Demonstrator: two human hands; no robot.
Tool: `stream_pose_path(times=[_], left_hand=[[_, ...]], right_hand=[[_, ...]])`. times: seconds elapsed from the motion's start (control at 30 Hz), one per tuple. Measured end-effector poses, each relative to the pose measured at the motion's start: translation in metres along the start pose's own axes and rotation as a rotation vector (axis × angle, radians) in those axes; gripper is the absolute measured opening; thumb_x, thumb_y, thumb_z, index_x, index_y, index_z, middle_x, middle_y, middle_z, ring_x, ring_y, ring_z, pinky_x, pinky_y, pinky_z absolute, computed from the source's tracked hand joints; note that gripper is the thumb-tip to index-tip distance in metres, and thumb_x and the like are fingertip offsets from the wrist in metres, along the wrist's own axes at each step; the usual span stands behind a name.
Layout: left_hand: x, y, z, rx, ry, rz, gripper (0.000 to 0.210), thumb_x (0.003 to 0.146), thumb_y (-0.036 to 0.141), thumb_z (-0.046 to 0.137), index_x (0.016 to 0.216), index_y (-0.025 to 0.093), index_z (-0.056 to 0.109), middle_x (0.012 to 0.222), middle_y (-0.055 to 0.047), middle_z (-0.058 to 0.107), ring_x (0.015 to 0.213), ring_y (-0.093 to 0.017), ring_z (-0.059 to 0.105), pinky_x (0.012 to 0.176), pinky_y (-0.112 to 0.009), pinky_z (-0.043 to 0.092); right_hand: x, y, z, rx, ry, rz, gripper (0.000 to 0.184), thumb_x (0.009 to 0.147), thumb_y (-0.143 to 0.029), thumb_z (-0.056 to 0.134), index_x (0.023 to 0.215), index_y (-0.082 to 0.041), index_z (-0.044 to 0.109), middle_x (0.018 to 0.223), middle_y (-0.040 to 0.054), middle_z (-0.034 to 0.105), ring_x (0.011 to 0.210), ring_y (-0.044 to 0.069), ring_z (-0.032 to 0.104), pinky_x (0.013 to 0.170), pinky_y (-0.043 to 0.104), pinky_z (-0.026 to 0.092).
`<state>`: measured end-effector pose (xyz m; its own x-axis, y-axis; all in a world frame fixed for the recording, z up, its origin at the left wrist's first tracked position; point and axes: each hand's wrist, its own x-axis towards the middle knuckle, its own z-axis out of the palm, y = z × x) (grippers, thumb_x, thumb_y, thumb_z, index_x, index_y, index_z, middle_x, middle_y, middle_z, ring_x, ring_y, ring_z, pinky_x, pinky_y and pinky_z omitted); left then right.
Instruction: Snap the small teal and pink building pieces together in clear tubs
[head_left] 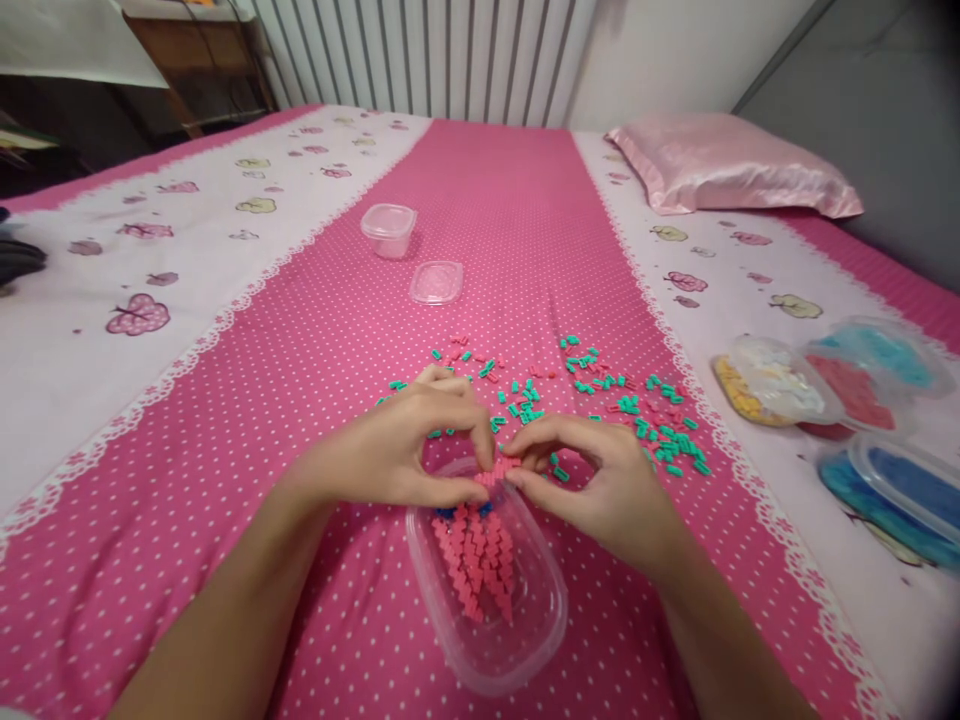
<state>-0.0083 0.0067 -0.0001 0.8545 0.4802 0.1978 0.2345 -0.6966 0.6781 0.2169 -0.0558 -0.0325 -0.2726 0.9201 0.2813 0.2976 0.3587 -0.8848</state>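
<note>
My left hand (431,440) pinches one end of a short strip of joined pink plastic pieces (491,475). My right hand (589,475) pinches the strip's other end, its fingertips close to those of the left. Just below the fingers is a clear plastic container (525,640). Inside it lie several chains of pink interlocking pieces (476,565), side by side, with some blue pieces (484,508) at their upper end. Loose green pieces (667,440) and pink ones are scattered on the sheet beyond both hands.
Farther off stand a clear lidded tub (388,230) and a loose clear lid (437,283). To the right are containers with yellow, white, red and light-blue contents (776,385) and a blue-filled container (900,495). A pink pillow (731,160) lies at the far right of the bed.
</note>
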Motion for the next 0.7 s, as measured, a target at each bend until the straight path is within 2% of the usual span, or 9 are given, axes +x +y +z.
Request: stream_pose_path(times=[0.13,0.23,0.33,0.43,0.53,0.7], left_hand=[[-0.003,-0.003,-0.006,-0.053,0.005,-0.002,0.024,0.084,0.044,0.083,0.090,0.023,0.073,0.091,0.002,0.077,0.089,-0.016,0.063,0.089,-0.032,0.040],[-0.006,-0.007,-0.010,-0.062,0.094,-0.032,0.029,0.081,0.046,0.085,0.090,0.021,0.072,0.091,0.000,0.077,0.086,-0.016,0.066,0.084,-0.030,0.045],[-0.005,-0.010,-0.011,-0.041,0.154,-0.076,0.023,0.088,0.040,0.079,0.089,0.019,0.072,0.088,-0.001,0.076,0.082,-0.015,0.066,0.080,-0.029,0.048],[-0.003,-0.011,-0.007,0.017,0.178,-0.114,0.020,0.092,0.038,0.073,0.089,0.018,0.072,0.087,-0.001,0.075,0.080,-0.014,0.066,0.078,-0.028,0.048],[-0.001,-0.012,-0.004,0.079,0.228,-0.168,0.019,0.094,0.036,0.069,0.088,0.018,0.072,0.081,0.000,0.073,0.076,-0.013,0.064,0.073,-0.027,0.047],[0.001,-0.014,-0.002,0.102,0.289,-0.209,0.018,0.096,0.030,0.065,0.084,0.017,0.069,0.076,0.002,0.070,0.070,-0.011,0.062,0.069,-0.025,0.046]], right_hand=[[0.000,0.001,-0.004,-0.072,-0.018,-0.083,0.007,0.090,-0.020,0.076,0.090,-0.027,0.075,0.093,-0.0035,0.081,0.086,0.015,0.074,0.082,0.033,0.057],[-0.001,0.000,-0.007,-0.104,-0.088,-0.214,0.012,0.093,-0.018,0.073,0.092,-0.029,0.076,0.095,-0.0047,0.081,0.093,0.017,0.072,0.091,0.039,0.051],[-0.002,0.000,-0.007,-0.121,-0.160,-0.302,0.014,0.095,-0.017,0.070,0.094,-0.030,0.076,0.098,-0.0057,0.082,0.098,0.018,0.068,0.091,0.040,0.049],[-0.003,0.000,-0.005,-0.147,-0.198,-0.308,0.013,0.094,-0.016,0.071,0.094,-0.028,0.076,0.097,-0.0051,0.081,0.097,0.017,0.066,0.090,0.037,0.050],[-0.004,0.000,-0.004,-0.190,-0.183,-0.318,0.010,0.095,-0.019,0.071,0.094,-0.028,0.076,0.093,-0.0041,0.079,0.096,0.016,0.065,0.090,0.036,0.049],[-0.005,0.001,-0.007,-0.209,-0.167,-0.347,0.015,0.097,-0.014,0.067,0.095,-0.027,0.075,0.095,-0.0055,0.080,0.099,0.016,0.063,0.093,0.036,0.047]])
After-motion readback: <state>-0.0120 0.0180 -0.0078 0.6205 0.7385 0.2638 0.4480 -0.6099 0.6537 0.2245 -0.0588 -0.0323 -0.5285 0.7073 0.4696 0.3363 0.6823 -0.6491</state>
